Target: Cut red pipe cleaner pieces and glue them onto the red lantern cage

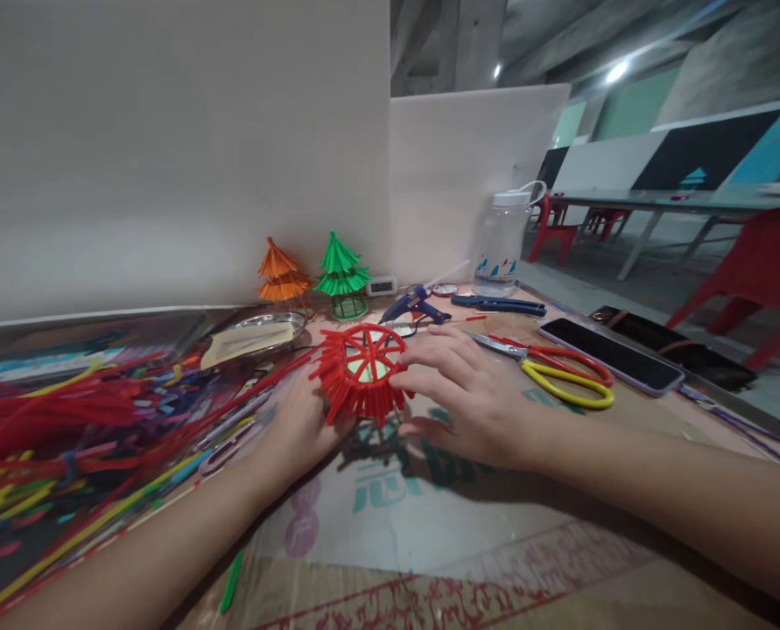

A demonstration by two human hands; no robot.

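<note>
A red round piece made of cut straws, with spokes like a wheel (361,372), sits on the printed table cover in the middle. My left hand (301,424) grips its left lower edge, fingers tucked under it. My right hand (468,394) holds its right side with fingers curled over the rim. Behind it stand an orange straw tower (282,274) and a green straw tower (342,273).
A heap of coloured straws (67,437) fills the left. A metal tray (264,332), a blue glue gun (416,304), blue pliers (498,304), yellow-and-red scissors (560,372), a phone (609,354) and a plastic bottle (502,238) lie around. A white partition (166,149) stands behind. Red chairs (757,271) are at the right.
</note>
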